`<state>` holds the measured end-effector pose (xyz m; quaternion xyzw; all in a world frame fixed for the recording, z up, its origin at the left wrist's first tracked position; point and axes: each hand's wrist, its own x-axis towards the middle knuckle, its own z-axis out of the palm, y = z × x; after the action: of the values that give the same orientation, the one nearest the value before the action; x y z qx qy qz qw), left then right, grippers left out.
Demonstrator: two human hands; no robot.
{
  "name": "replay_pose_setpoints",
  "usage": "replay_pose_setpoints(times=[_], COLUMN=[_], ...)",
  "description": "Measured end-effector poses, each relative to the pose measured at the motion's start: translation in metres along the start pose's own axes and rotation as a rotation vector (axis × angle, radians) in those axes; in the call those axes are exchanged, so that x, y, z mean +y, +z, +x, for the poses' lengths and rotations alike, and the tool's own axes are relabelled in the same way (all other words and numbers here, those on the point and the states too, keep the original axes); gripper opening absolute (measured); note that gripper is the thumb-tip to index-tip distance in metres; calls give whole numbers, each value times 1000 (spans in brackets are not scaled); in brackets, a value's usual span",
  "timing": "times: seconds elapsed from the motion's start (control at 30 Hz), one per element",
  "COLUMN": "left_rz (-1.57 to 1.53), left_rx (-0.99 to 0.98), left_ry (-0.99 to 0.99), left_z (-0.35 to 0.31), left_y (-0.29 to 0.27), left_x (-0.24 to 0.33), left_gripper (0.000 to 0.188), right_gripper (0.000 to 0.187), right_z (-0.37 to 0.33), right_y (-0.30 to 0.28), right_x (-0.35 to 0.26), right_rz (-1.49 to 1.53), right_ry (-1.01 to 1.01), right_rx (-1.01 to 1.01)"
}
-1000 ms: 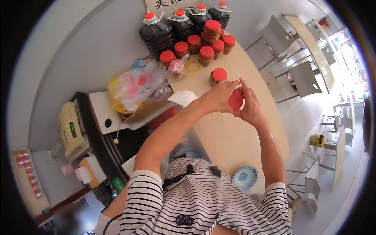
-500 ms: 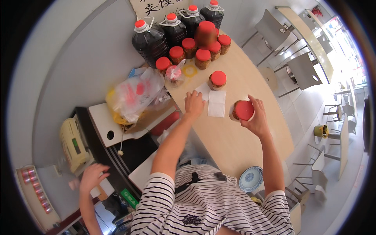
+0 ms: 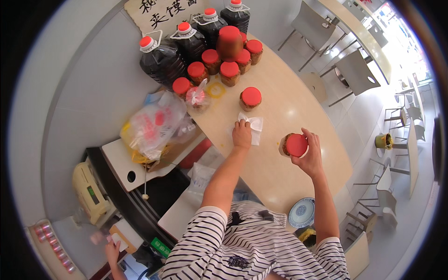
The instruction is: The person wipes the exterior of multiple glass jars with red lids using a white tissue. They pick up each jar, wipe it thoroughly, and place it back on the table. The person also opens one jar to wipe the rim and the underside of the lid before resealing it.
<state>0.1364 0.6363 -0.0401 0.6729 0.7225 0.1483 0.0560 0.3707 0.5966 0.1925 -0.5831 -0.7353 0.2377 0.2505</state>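
Observation:
My right hand (image 3: 310, 156) is closed around the side of a glass jar (image 3: 297, 145) with a red lid and brown contents, at the right of the light wooden table (image 3: 275, 182). Fingers bent, my left hand (image 3: 241, 133) grips a white paper napkin (image 3: 255, 125) that lies partly folded and lifted on the tabletop. Just beyond the napkin stands another red-lidded jar (image 3: 251, 97). Farther back is a cluster of the same jars (image 3: 229, 73), one of them raised above the others. A plastic-wrapped red-lidded jar (image 3: 197, 99) sits at the table's left edge.
Large dark jugs (image 3: 163, 60) with red caps line the back. Plastic bags (image 3: 156, 121) lie on the left over a counter. A blue-patterned plate (image 3: 301, 213) is near me at the right. Chairs (image 3: 357, 72) stand beyond the table. At lower left shows another person's hand (image 3: 112, 249).
My left hand has moved right and taken hold of the napkin, which is now bunched and folded. The right hand still holds its jar. The other person's hand has moved lower.

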Motion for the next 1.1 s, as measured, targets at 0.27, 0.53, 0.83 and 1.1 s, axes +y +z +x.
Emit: replay_pose_setpoints(times=[0.27, 0.53, 0.83, 1.1], left_rz=[-956, -491, -678, -844], left_rx=[10, -120, -110, -81], left_ry=[83, 815, 461, 198], left_z=[23, 20, 25, 31], left_y=[-178, -228, -243, -228], left_x=[62, 123, 153, 153], left_gripper=[25, 26, 25, 20], right_gripper=[87, 101, 118, 107], right_z=[0, 11, 6, 4], right_y=[4, 11, -8, -26], right_x=[9, -7, -22, -29], right_rz=[146, 425, 503, 366], right_ry=[38, -24, -12, -51], right_rx=[61, 141, 136, 168])
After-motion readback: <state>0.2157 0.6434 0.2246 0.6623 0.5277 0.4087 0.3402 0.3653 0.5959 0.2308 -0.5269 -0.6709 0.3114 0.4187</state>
